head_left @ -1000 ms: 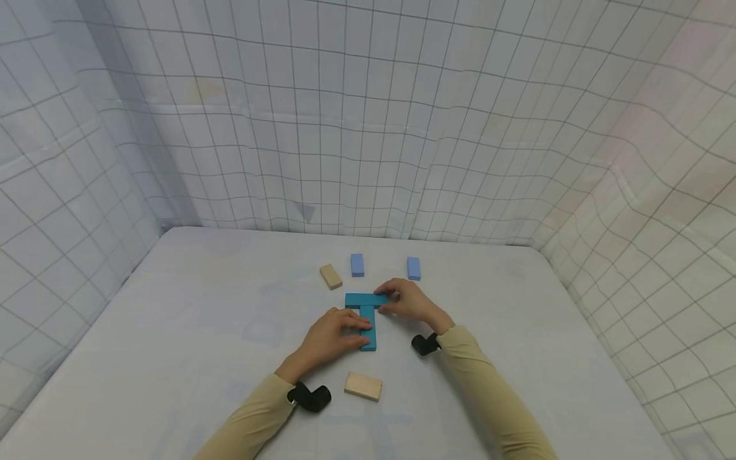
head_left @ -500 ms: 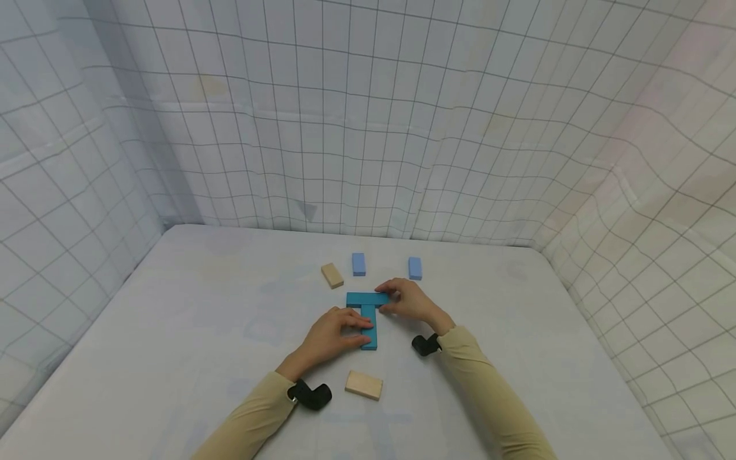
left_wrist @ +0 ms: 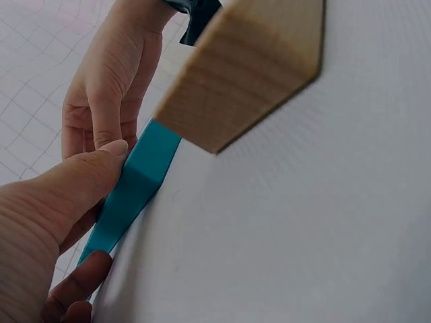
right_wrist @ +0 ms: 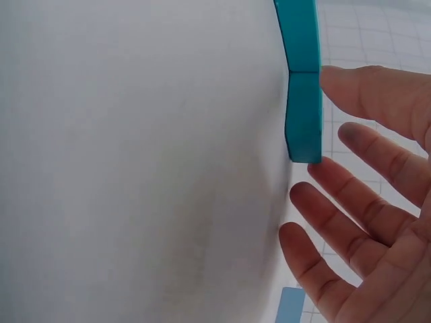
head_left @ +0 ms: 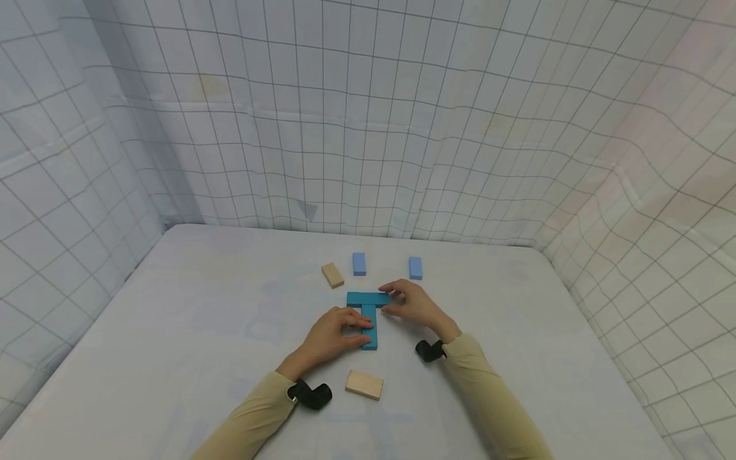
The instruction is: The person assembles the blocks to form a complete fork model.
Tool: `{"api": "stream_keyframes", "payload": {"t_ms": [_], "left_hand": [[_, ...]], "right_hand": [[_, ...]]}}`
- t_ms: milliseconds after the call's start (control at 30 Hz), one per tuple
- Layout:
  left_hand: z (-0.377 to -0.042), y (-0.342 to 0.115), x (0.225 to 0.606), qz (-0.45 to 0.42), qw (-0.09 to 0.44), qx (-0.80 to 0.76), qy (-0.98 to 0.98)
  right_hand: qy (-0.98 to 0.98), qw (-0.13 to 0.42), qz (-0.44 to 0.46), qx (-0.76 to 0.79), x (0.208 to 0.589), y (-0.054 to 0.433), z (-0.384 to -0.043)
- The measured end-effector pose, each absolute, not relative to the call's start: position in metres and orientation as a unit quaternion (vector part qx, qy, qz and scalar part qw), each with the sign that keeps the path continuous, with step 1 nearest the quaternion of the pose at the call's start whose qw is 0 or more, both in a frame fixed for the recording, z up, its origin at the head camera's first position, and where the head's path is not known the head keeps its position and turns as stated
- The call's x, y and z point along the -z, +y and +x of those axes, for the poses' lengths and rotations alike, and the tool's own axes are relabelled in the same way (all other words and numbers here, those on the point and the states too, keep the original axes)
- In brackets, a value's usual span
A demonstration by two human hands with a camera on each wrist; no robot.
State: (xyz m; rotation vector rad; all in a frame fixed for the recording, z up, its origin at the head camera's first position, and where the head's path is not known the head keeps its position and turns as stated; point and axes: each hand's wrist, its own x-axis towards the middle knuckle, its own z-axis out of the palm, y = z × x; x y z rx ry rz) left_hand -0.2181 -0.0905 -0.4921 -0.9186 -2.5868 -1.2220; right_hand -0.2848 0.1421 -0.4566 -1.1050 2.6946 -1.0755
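Two teal blocks lie flat on the table as a T in the head view. The crossbar block (head_left: 362, 299) is at the far side, and the stem block (head_left: 369, 329) runs from its middle towards the person. My left hand (head_left: 330, 335) holds the stem block between thumb and fingers; the thumb (left_wrist: 94, 171) lies at its edge in the left wrist view. My right hand (head_left: 415, 305) is around the crossbar's right end, fingers loosely spread. In the right wrist view the thumb (right_wrist: 370, 94) is close beside the teal block (right_wrist: 304, 114); whether it touches cannot be told.
A plain wooden block (head_left: 364, 384) lies nearer the person, below the T. Behind the T are another wooden block (head_left: 332, 275) and two light blue blocks, one left (head_left: 359, 264) and one right (head_left: 416, 268). Grid-patterned curtains (head_left: 368, 128) surround the white table (head_left: 230, 306).
My right hand has loosened from the crossbar block and shifted slightly to the right. My left hand and the T of teal blocks stay in place.
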Motion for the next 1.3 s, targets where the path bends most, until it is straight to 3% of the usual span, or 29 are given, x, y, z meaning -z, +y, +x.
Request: {"api": "stream_keyframes", "payload": {"t_ms": [700,1300], "left_hand": [[-0.221,-0.091,0.495,-0.314,0.073,0.416,-0.850],[-0.221,-0.091,0.494,-0.318,0.071,0.416,-0.849]], "right_hand": [[0.857,-0.049,-0.408,0.309,0.448,0.150,-0.248],[0.843,0.006,-0.442,0.305,0.444,0.143,-0.215]]}}
